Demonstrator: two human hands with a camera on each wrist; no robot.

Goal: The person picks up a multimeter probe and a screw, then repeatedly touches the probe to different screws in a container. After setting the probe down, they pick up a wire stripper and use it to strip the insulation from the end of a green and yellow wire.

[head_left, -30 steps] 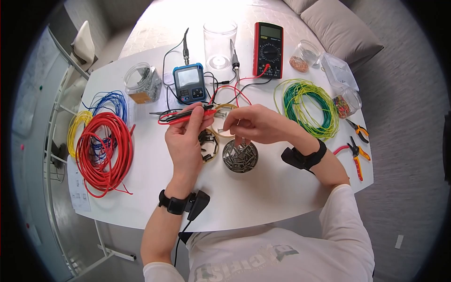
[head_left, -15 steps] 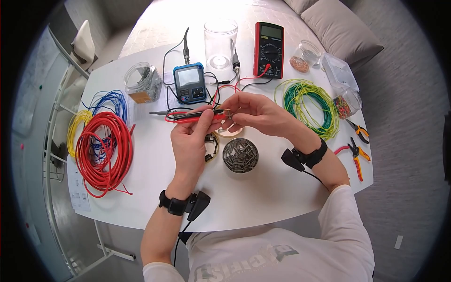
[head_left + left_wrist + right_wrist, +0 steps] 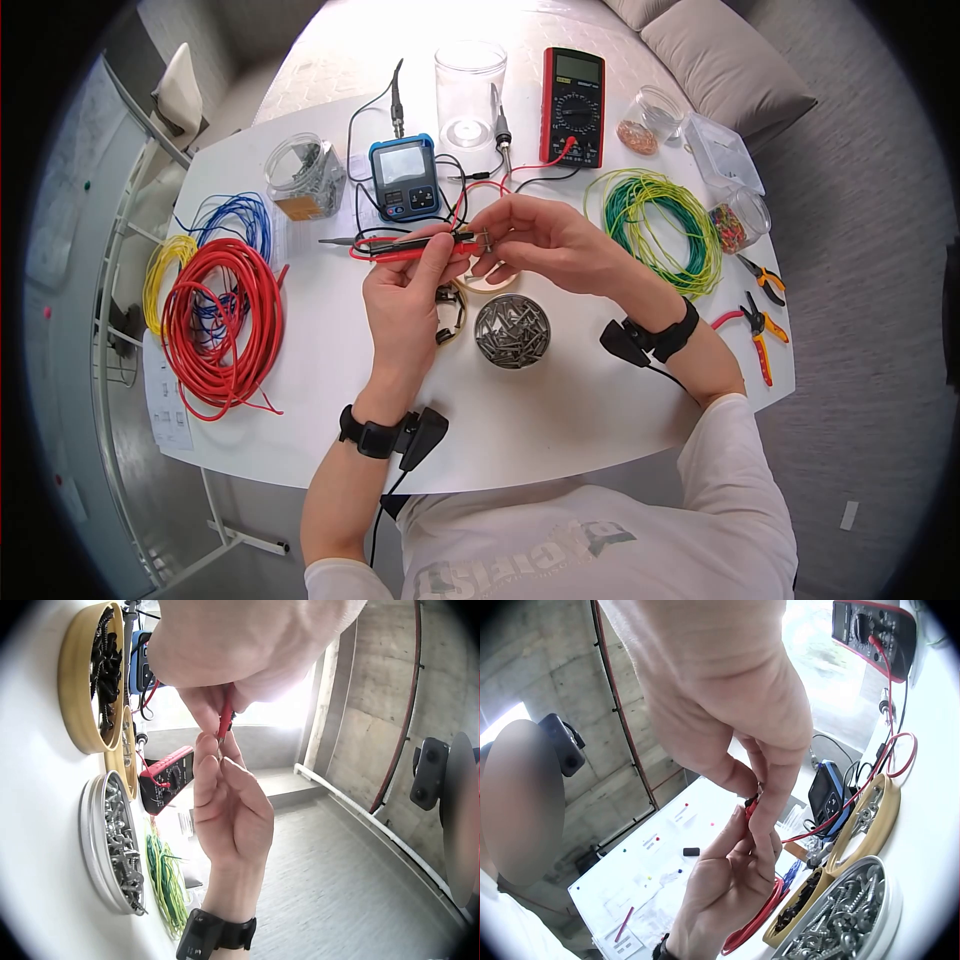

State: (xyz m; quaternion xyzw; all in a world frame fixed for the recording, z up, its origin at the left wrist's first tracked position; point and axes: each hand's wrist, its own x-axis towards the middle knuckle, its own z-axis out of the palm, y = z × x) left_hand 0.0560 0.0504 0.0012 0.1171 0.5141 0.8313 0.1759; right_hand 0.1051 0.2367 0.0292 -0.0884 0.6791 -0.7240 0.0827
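Observation:
In the head view my left hand (image 3: 402, 310) grips a red test probe (image 3: 400, 256) and a black test probe (image 3: 420, 243) side by side, tips toward the right. My right hand (image 3: 550, 243) pinches a small metal screw (image 3: 484, 243) at the probe tips; whether both tips touch it I cannot tell. Below the hands stands a round tin of screws (image 3: 512, 332). The red and black multimeter (image 3: 573, 108) lies behind, with a red lead plugged in. In the right wrist view the fingers meet around the red probe end (image 3: 751, 810).
A blue handheld tester (image 3: 404, 178) and a clear jar (image 3: 470, 95) are at the back. Red wire (image 3: 222, 330) and blue and yellow coils lie left; green wire (image 3: 655, 232) and pliers (image 3: 760, 335) lie right. Two round wooden trays with screws sit partly under the hands.
My right hand has moved up and left from above the screw tin to the probe tips. My left hand has shifted slightly right with both probes. Little differs in the last half second.

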